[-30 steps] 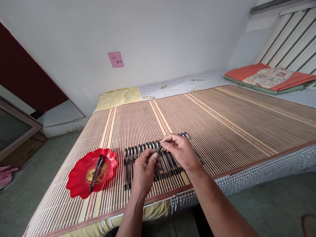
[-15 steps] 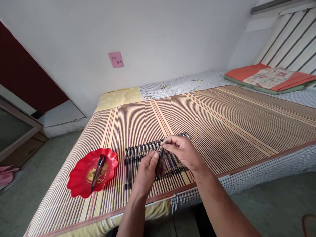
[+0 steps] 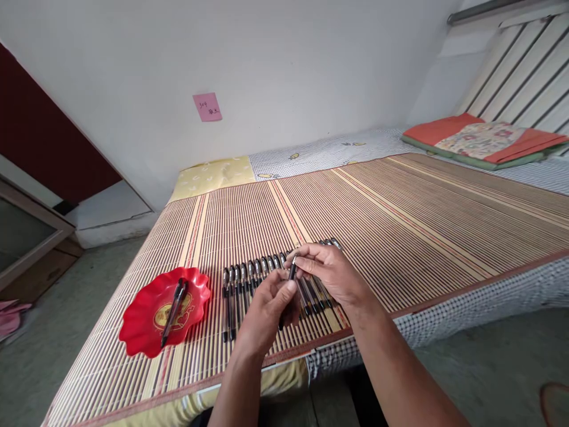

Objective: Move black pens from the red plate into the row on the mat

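Observation:
A black gel pen (image 3: pixel 292 270) stands tilted between my hands, its tip pointing up and bare of a cap. My left hand (image 3: pixel 269 305) is closed around its barrel, hiding most of the lower part. At the tip, the thumb and fingers of my right hand (image 3: pixel 326 270) are pinched together; whether something small is also between them, I cannot tell. Under both hands lies a row of several capped black pens (image 3: pixel 242 296), side by side on the striped mat, partly covered by my hands.
Left of the row, a red scalloped plate (image 3: pixel 137 314) holds two black pens (image 3: pixel 174 311). The bamboo mat (image 3: pixel 377 237) covers the bed. A folded orange and floral cloth (image 3: pixel 484 139) lies at the far right, and a pink note (image 3: pixel 207 107) is stuck on the wall.
My left hand has shifted slightly lower along the pen, and more of the pen's tip shows now. The right hand stays nearly in place, at the tip.

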{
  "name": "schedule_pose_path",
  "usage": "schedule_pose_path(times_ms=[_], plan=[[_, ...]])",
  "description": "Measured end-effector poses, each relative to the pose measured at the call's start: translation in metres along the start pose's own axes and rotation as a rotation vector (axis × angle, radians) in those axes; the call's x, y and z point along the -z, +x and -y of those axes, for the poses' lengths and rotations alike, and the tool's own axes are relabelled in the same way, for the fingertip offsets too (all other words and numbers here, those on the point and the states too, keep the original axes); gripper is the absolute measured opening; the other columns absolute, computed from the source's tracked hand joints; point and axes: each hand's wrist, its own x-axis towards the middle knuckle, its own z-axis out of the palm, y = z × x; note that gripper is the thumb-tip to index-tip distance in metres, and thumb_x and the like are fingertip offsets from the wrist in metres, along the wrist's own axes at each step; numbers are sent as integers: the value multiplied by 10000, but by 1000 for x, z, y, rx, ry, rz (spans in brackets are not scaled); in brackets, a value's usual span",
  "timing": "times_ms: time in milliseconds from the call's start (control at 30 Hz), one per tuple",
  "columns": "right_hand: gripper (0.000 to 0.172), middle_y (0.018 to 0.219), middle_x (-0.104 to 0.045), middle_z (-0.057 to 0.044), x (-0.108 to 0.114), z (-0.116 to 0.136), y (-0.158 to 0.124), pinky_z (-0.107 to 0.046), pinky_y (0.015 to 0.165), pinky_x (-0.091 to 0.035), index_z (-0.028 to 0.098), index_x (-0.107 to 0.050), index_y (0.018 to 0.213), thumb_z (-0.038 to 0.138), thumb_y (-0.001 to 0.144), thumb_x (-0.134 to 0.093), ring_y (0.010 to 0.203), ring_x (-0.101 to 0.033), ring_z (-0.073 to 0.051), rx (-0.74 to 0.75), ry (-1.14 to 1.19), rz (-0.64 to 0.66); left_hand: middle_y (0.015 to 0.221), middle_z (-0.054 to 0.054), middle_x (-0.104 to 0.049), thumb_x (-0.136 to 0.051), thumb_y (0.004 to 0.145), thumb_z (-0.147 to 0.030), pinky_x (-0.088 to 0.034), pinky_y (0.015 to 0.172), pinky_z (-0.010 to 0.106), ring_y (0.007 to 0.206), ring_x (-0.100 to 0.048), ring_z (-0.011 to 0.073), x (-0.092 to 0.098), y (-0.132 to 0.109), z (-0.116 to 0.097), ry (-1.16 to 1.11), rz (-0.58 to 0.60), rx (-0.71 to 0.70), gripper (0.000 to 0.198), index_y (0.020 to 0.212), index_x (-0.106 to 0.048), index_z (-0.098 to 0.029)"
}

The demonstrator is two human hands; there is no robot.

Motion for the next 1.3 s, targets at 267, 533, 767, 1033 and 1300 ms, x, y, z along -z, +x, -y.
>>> schedule_pose_path(times_ms=[267, 533, 767, 1033, 1300], plan=[[135, 780, -683, -12, 2, 1, -2, -279, 597, -427, 210, -771, 904, 333, 893, -716, 628, -543, -110, -11, 89, 1, 553, -50, -540, -702, 892, -577, -230, 373, 176, 383, -461, 61, -5, -1, -6, -119, 78, 79, 445, 790, -539, -176], [84, 898, -725, -37, 24, 1, -3, -282, 638, -469, 219, -743, 894, 293, 855, -748, 719, -586, -131, 112, 180, -298, 571, -44, -547, -608, 962, -579, -246, 424, 194, 421, -443, 65, 11, -4, -4, 114, 156, 126, 426, 811, -534, -187], [80, 931, -694, -42, 57, 12, -10, -303, 704, -516, 243, -705, 848, 290, 824, -764, 781, -594, -154, 233, 212, -590, 715, -13, -611, -758, 858, -553, -366, 546, 196, 597, -503, 88, 32, -1, -6, 176, -139, -2, 420, 813, -575, -178], [161, 902, -722, -51, 2, -5, 1, -315, 685, -514, 216, -732, 897, 371, 857, -731, 728, -596, -148, 19, 119, -190, 721, -30, -588, -906, 713, -387, -306, 533, 199, 569, -384, 62, 9, 2, -4, 61, -177, -74, 342, 843, -695, -152], [152, 935, -732, -47, -6, -5, -1, -299, 705, -505, 220, -748, 953, 362, 919, -704, 733, -592, -131, 17, 105, -129, 692, -46, -545, -884, 753, -369, -325, 531, 198, 547, -379, 61, 10, 0, 2, -16, -152, -38, 300, 862, -694, -164]])
